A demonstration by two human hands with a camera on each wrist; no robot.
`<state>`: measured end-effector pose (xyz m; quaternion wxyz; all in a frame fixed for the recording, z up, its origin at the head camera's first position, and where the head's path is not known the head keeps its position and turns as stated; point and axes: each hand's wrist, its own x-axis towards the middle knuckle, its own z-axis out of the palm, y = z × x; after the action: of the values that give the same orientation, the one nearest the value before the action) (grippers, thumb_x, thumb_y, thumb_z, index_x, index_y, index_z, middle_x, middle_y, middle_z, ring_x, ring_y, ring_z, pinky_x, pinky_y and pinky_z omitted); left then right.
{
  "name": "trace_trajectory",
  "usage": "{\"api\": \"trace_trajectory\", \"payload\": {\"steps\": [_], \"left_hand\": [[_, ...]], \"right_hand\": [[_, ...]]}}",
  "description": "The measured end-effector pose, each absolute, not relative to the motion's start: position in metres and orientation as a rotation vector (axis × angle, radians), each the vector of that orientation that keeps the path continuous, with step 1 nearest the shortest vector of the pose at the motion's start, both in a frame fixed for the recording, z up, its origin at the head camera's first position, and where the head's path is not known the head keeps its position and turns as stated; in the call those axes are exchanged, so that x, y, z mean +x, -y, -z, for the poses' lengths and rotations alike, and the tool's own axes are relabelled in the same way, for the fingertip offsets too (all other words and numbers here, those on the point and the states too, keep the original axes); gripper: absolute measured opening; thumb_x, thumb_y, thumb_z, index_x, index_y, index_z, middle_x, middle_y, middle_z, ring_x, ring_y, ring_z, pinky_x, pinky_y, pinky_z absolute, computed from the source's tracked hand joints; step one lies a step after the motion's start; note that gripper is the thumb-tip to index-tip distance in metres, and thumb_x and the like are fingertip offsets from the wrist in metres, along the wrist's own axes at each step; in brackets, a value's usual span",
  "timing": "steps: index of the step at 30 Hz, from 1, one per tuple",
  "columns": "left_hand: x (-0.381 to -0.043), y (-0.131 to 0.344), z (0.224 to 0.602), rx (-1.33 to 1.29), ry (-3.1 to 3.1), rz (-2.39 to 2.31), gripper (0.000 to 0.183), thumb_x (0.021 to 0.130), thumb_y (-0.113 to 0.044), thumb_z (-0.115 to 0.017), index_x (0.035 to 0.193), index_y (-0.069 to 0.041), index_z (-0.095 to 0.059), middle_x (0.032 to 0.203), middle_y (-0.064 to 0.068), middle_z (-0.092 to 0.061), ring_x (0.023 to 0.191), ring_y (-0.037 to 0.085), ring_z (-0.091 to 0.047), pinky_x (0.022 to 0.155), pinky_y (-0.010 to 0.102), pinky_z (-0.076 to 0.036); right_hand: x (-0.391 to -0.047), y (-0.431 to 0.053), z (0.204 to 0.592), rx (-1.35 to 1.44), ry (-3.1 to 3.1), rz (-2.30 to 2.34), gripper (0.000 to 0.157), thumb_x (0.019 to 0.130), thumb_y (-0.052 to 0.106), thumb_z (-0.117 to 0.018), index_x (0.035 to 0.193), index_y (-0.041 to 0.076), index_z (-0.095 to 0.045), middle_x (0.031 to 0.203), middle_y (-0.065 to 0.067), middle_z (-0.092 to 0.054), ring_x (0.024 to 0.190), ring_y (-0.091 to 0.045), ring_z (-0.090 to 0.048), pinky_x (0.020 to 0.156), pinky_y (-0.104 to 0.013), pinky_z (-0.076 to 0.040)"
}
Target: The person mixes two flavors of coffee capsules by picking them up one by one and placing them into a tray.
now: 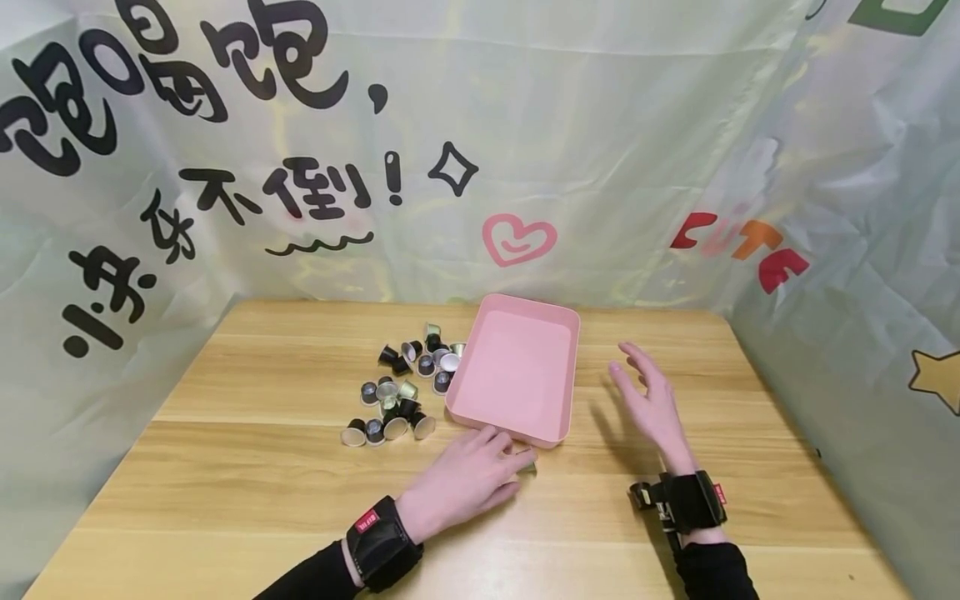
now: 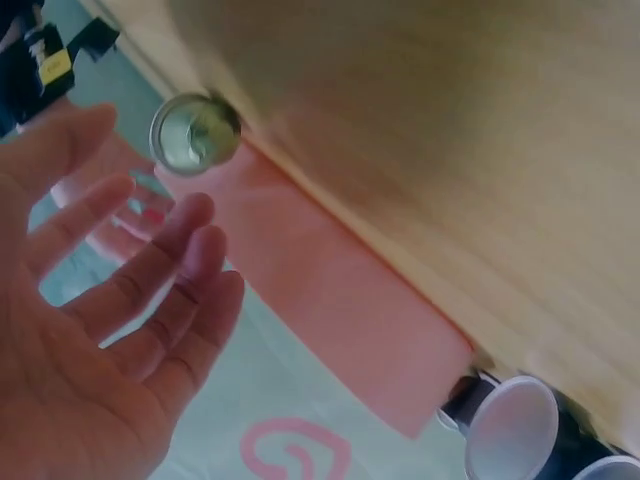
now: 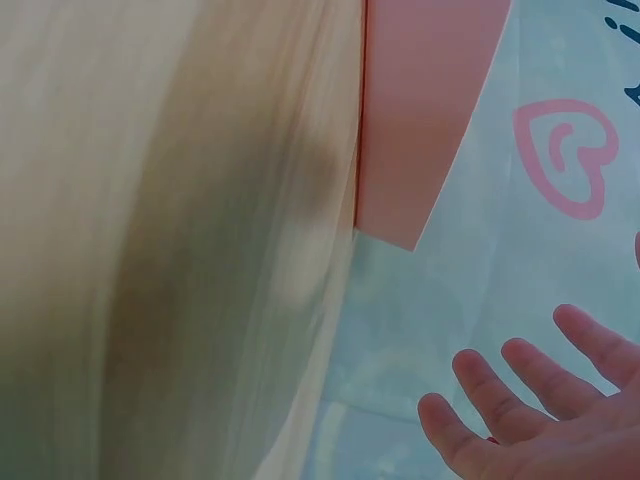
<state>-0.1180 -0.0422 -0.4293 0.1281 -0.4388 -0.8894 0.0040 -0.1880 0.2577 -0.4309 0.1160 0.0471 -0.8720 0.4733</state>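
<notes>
At the near edge of a pink tray (image 1: 517, 358), my left hand (image 1: 472, 467) reaches over a small pale green coffee capsule (image 2: 195, 133). Its fingers are spread and loosely bent, and in the left wrist view the capsule stands just beyond the fingertips, beside the tray's outer wall. From the head view most of that capsule is hidden under the hand. My right hand (image 1: 652, 408) hovers to the right of the tray, fingers apart and holding nothing. The inside of the tray is bare pink.
Left of the tray lie several coffee capsules (image 1: 395, 428) in black, green and silver, some tipped over, a few right against its wall. A printed cloth (image 1: 600, 167) hangs behind and at both sides of the wooden table (image 1: 262, 467).
</notes>
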Motion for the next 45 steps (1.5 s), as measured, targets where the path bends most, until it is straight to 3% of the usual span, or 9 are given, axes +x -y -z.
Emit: {"api": "trace_trajectory", "payload": {"steps": [18, 23, 28, 32, 45], "left_hand": [[-0.120, 0.028, 0.447, -1.142, 2.527, -0.143, 0.022, 0.100, -0.034, -0.059, 0.121, -0.030, -0.064, 0.098, -0.007, -0.070, 0.084, 0.010, -0.061, 0.070, 0.021, -0.055], [-0.121, 0.029, 0.448, -1.160, 2.590, -0.146, 0.017, 0.101, -0.035, -0.058, 0.111, -0.028, -0.069, 0.097, -0.006, -0.071, 0.085, 0.011, -0.062, 0.074, 0.023, -0.055], [-0.122, 0.033, 0.447, -1.176, 2.705, -0.095, 0.017, 0.094, -0.039, -0.067, 0.105, -0.026, -0.071, 0.099, -0.005, -0.072, 0.090, 0.011, -0.064, 0.082, 0.025, -0.055], [-0.124, 0.037, 0.445, -1.202, 2.768, -0.024, 0.016, 0.091, -0.037, -0.072, 0.101, -0.025, -0.070, 0.098, -0.006, -0.071, 0.090, 0.010, -0.063, 0.084, 0.024, -0.054], [-0.143, 0.060, 0.423, -1.205, 2.876, 0.727, 0.010, 0.094, -0.029, -0.068, 0.095, -0.019, -0.067, 0.085, -0.010, -0.066, 0.070, -0.002, -0.053, 0.064, 0.012, -0.047]], "right_hand": [[-0.189, -0.256, 0.433, 0.171, 2.579, -1.370, 0.056, 0.106, 0.030, -0.049, 0.152, 0.001, -0.038, 0.162, -0.027, -0.028, 0.144, -0.049, -0.035, 0.118, -0.067, -0.027], [-0.189, -0.255, 0.433, 0.175, 2.581, -1.365, 0.056, 0.106, 0.030, -0.049, 0.152, 0.000, -0.038, 0.162, -0.028, -0.028, 0.144, -0.049, -0.035, 0.118, -0.067, -0.027], [-0.189, -0.256, 0.433, 0.177, 2.586, -1.362, 0.056, 0.106, 0.030, -0.049, 0.152, 0.001, -0.038, 0.162, -0.028, -0.028, 0.144, -0.049, -0.034, 0.118, -0.067, -0.027], [-0.188, -0.256, 0.433, 0.177, 2.591, -1.365, 0.056, 0.106, 0.031, -0.049, 0.152, 0.001, -0.037, 0.162, -0.027, -0.027, 0.145, -0.049, -0.034, 0.118, -0.067, -0.026], [-0.185, -0.254, 0.427, 0.208, 2.576, -1.396, 0.053, 0.106, 0.026, -0.050, 0.151, 0.000, -0.039, 0.162, -0.028, -0.028, 0.144, -0.048, -0.034, 0.118, -0.066, -0.026]]}}
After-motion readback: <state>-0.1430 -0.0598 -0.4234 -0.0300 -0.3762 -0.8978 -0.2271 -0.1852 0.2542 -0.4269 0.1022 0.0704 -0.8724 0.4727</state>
